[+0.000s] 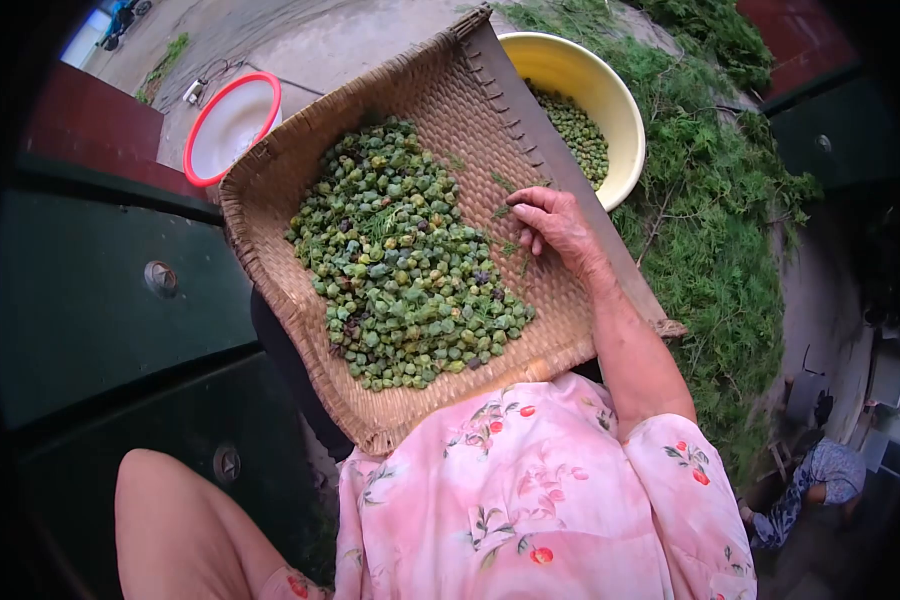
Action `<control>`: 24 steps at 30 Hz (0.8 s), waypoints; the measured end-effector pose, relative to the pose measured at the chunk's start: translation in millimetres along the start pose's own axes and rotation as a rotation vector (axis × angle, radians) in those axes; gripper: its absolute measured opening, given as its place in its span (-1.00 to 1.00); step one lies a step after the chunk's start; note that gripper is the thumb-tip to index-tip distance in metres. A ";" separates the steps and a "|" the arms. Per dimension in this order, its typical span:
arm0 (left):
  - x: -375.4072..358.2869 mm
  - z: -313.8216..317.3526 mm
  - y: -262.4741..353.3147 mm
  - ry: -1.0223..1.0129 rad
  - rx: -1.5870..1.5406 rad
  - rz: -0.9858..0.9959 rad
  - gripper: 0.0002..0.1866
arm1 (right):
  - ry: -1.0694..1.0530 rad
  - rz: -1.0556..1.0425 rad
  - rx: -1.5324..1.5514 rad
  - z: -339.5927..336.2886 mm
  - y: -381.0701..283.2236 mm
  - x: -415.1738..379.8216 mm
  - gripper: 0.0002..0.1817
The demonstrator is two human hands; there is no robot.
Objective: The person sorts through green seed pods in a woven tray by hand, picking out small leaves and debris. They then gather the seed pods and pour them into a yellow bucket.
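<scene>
A woven tray [570, 320] tilts across the lap, with a large heap of small green cones [400, 260] on its left and middle part. Over the bare weave to the right of the heap is my right hand [545, 222], its thumb and fingertips pressed together. Whatever lies between those fingertips is too small to make out. Small green sprigs [503, 182] are scattered beside the fingers, and more leafy bits lie on top of the heap. My left hand is not in view.
Behind the tray's right edge stands a yellow basin [625, 130] partly filled with green cones. A red-rimmed white basin [232, 125] is at upper left. Cut green branches [720, 230] cover the ground at right. Another person [830, 470] is at lower right. Dark green panels [100, 300] stand left.
</scene>
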State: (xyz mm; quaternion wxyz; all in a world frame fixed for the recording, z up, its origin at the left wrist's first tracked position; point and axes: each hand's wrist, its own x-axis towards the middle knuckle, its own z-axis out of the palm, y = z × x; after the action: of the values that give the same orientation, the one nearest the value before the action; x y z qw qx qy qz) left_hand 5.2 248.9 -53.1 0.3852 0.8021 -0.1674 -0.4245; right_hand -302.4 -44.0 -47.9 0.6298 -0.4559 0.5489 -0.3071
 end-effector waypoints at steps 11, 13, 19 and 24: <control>-5.7 -5.7 -7.1 0.021 0.006 -0.032 -0.74 | 0.001 -0.028 0.040 1.1 -1.3 -0.8 -0.74; -6.4 -5.5 -8.2 0.024 0.003 -0.035 -0.74 | -0.178 0.098 -0.040 0.4 -10.8 -7.2 -0.79; -4.7 -1.3 -10.1 0.001 0.001 -0.048 -0.74 | -0.033 -0.122 -0.073 23.0 -14.3 -5.2 -0.74; -4.9 2.3 -9.7 0.003 -0.005 -0.051 -0.74 | -0.025 -0.096 -0.098 24.3 -6.9 3.4 -0.65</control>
State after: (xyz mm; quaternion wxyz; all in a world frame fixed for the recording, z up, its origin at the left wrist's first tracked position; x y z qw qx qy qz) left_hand -0.1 257.0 -58.5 0.3766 0.8057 -0.1453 -0.4334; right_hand -277.3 -44.0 -43.4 0.5978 -0.5159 0.5328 -0.3041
